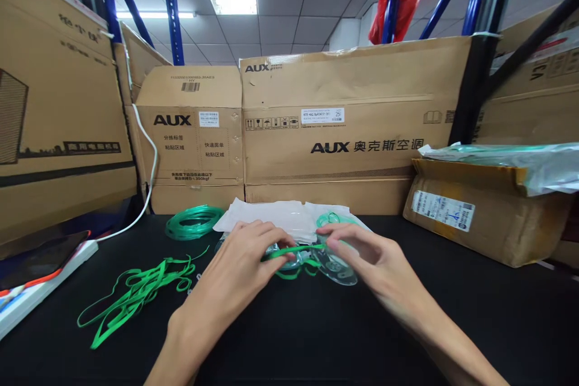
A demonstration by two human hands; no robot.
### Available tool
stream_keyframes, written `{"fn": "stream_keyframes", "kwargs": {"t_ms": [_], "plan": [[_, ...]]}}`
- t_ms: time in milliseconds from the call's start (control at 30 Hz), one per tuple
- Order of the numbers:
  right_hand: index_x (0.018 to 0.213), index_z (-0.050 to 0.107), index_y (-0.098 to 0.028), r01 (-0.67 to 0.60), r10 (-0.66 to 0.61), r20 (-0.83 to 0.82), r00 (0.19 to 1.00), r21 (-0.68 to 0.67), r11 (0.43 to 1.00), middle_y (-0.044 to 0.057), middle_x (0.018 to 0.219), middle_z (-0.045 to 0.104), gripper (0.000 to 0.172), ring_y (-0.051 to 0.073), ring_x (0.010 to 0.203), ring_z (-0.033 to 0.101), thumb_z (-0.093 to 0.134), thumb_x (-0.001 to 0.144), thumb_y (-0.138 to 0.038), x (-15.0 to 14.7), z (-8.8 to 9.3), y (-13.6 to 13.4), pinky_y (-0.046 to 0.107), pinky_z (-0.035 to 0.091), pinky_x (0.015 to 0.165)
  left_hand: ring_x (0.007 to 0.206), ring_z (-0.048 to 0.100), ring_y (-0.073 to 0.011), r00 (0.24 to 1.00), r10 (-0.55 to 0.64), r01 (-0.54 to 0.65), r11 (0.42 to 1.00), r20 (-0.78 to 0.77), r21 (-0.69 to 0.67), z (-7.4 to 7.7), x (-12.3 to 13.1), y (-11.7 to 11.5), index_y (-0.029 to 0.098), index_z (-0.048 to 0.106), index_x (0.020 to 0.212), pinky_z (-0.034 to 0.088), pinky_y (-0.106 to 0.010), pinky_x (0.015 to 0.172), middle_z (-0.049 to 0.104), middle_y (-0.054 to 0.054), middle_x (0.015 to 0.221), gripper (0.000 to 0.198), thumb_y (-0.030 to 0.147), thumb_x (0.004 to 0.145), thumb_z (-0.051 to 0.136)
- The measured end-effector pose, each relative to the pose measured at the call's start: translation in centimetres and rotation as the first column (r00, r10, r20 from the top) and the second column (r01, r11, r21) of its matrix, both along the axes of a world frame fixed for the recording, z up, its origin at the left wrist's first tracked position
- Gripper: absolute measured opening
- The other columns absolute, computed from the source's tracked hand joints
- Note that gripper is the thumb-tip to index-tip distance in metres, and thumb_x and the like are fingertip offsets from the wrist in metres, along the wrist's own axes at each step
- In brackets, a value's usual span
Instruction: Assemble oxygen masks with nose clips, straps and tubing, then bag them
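My left hand (pixel 253 253) is closed, its thumb and fingers pinching a narrow green elastic strap (pixel 298 249). The strap runs across to my right hand (pixel 366 247), whose thumb and fingertips close on its other end beside a clear plastic face mask (pixel 338 270). That mask hangs tilted just under the right fingers. More clear plastic shows behind the strap, partly hidden by my left hand. A loop of green strap (pixel 289 275) dangles below. Left of my left hand lies a loose tangle of green straps (pixel 145 286) on the black tabletop (pixel 289 338).
Behind my hands lie white packages (pixel 271 217) and, further left, a coil of green tubing (pixel 194 221). Large AUX cartons (pixel 353 169) wall off the back. An opened cardboard box (pixel 488 211) stands at right; a white power strip (pixel 58 277) and phone (pixel 45 259) at left.
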State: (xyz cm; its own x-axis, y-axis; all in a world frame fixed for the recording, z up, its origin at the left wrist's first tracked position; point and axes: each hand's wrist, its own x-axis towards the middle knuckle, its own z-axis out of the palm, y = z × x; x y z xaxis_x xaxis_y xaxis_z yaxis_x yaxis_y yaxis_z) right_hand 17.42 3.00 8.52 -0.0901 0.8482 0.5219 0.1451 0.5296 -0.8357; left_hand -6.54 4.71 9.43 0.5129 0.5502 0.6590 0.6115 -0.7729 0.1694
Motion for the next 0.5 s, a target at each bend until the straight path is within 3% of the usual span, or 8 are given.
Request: {"fn": "stream_keyframes", "kwargs": {"t_ms": [100,233,333,500], "plan": [[0.082,0.076,-0.027,0.041,-0.044,0.055,0.997,0.065,0.997,0.008,0.117,0.077,0.025,0.034,0.120,0.064,0.077,0.087,-0.051,1.2,0.4,0.1,0.048,0.050,0.101,0.088,0.064,-0.0223,0.998,0.043,-0.044,0.999,-0.054,-0.013,0.2,-1.4,0.5,0.025,0.073,0.095,0.044,-0.035,0.081,0.074,0.001,0.092,0.003,0.028,0.095,0.074],[0.084,0.075,-0.028,0.043,-0.057,0.126,0.990,0.113,0.993,0.007,0.120,0.075,0.018,0.033,0.121,0.063,0.073,0.093,-0.044,1.5,0.3,-0.1,0.045,0.051,0.099,0.096,0.064,-0.0248,0.997,0.043,-0.052,0.989,-0.064,-0.138,0.3,-1.8,0.2,0.029,0.075,0.101,0.045,-0.036,0.085,0.076,0.001,0.099,0.015,0.039,0.090,0.080],[0.085,0.075,-0.029,0.030,-0.055,0.176,0.983,0.138,0.990,0.006,0.120,0.074,0.016,0.032,0.118,0.065,0.071,0.095,-0.041,0.8,0.1,-0.4,0.045,0.053,0.095,0.106,0.065,-0.0253,1.000,0.007,-0.003,0.975,0.017,-0.223,0.3,-0.8,-0.8,0.032,0.074,0.107,0.046,-0.037,0.093,0.075,0.001,0.109,0.025,0.049,0.089,0.078],[0.090,0.077,-0.032,0.005,-0.066,0.234,0.970,0.253,0.968,0.004,0.119,0.076,0.012,0.030,0.113,0.069,0.068,0.097,-0.036,-0.5,0.2,-1.1,0.047,0.053,0.101,0.109,0.066,-0.0210,0.975,-0.042,0.094,0.967,0.217,-0.238,0.4,1.5,-2.3,0.033,0.065,0.119,0.047,-0.034,0.098,0.074,0.004,0.115,0.029,0.040,0.093,0.076]]}}
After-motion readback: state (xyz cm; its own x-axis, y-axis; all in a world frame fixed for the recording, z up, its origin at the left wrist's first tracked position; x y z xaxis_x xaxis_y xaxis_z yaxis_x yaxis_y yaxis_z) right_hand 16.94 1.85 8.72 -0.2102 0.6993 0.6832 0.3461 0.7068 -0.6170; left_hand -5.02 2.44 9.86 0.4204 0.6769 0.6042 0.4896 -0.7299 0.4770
